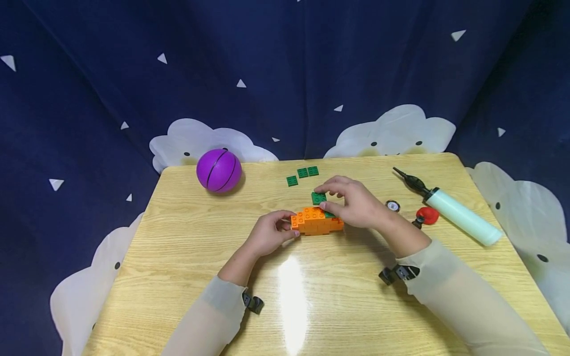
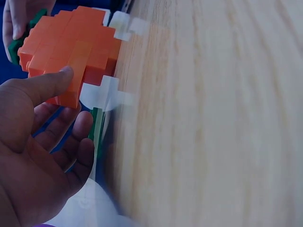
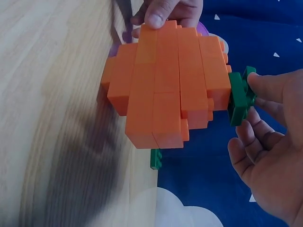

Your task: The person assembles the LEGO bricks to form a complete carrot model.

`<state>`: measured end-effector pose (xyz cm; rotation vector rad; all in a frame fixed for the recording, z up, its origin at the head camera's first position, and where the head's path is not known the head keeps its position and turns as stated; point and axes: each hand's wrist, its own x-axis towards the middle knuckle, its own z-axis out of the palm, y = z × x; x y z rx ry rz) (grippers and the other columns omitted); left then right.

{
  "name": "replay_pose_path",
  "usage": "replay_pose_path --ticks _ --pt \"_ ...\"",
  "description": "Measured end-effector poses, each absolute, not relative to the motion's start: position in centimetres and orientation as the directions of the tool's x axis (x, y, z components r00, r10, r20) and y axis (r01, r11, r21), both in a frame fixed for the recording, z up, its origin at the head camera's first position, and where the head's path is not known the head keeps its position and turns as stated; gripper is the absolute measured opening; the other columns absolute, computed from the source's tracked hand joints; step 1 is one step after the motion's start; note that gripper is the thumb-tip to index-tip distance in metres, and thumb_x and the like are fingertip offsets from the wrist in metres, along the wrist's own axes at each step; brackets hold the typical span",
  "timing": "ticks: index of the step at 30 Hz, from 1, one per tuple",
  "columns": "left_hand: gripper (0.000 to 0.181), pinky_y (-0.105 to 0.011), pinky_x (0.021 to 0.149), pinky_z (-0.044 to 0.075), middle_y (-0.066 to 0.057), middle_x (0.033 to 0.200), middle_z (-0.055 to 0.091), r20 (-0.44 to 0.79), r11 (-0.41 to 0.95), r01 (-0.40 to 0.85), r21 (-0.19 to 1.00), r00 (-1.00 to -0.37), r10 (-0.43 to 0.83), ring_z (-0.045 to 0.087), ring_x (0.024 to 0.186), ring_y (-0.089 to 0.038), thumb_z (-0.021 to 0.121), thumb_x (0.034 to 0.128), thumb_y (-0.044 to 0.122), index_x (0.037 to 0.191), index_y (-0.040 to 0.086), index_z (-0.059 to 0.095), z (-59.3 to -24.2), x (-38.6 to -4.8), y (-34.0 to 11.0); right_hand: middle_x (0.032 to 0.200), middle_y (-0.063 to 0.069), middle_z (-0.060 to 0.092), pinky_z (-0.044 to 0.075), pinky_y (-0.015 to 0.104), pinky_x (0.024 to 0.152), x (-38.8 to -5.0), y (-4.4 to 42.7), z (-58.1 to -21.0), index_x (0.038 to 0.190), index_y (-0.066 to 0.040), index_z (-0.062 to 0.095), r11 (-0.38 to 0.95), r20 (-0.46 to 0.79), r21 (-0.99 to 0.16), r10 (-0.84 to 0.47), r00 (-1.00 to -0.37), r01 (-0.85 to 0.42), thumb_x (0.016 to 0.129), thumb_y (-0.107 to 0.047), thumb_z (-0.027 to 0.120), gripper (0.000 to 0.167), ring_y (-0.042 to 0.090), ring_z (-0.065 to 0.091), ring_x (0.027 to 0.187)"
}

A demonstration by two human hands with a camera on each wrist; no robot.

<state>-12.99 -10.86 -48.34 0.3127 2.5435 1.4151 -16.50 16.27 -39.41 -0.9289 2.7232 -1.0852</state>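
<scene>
An orange toy-brick build (image 1: 315, 225), stepped at its edges, is held above the table by my left hand (image 1: 270, 233). In the left wrist view that hand's thumb presses one face, with fingers behind it. My right hand (image 1: 358, 203) is at the build's right upper side and pinches a green brick (image 3: 249, 78) between thumb and fingers. Another green brick (image 3: 236, 99) sits against the build's studded side, touching the pinched one. Whether the two are fully joined I cannot tell. Beyond the build, several flat green bricks (image 1: 302, 172) lie on the table.
A purple ball (image 1: 218, 170) sits at the table's back left. On the right lie a mint and black hand pump (image 1: 463, 216), a red object with a black part (image 1: 428, 215) and a small round disc (image 1: 392, 205). A dark blue curtain (image 1: 285, 74) hangs behind the wooden table (image 1: 169, 237).
</scene>
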Motion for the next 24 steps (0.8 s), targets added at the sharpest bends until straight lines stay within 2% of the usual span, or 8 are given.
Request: replay_pose_path --ticks 11,16,24 --pt "0.042 -0.035 0.081 0.055 0.002 0.107 0.070 -0.083 0.521 0.085 0.849 -0.953 0.291 0.064 0.093 -0.016 0.084 0.0891 0.022 0.129 0.017 0.071 -48.4 -13.1 -10.9 0.125 0.001 0.065 0.048 0.050 0.102 -15.7 16.0 -39.7 0.128 -0.017 0.072 0.567 0.162 -0.596 -0.609 -0.777 -0.569 0.096 -0.022 0.076 0.033 0.025 0.058 0.120" --pt "0.042 -0.035 0.082 0.055 0.003 0.110 0.070 -0.082 0.525 0.086 0.847 -0.954 0.289 0.065 0.094 -0.016 0.084 0.0890 0.023 0.129 0.017 0.071 -48.4 -13.1 -10.9 0.122 -0.002 0.066 0.048 0.048 0.101 -15.5 15.9 -39.9 0.127 -0.018 0.072 0.571 0.169 -0.562 -0.629 -0.759 -0.598 0.095 -0.022 0.076 0.032 0.023 0.057 0.118" --pt "0.042 -0.034 0.080 0.055 0.001 0.103 0.070 -0.078 0.529 0.093 0.844 -0.953 0.293 0.064 0.091 -0.015 0.084 0.0891 0.022 0.129 0.016 0.071 -48.4 -13.0 -10.9 0.120 -0.002 0.066 0.048 0.046 0.100 -15.3 15.7 -40.2 0.125 -0.017 0.073 0.573 0.193 -0.521 -0.643 -0.741 -0.633 0.094 -0.021 0.076 0.031 0.023 0.056 0.116"
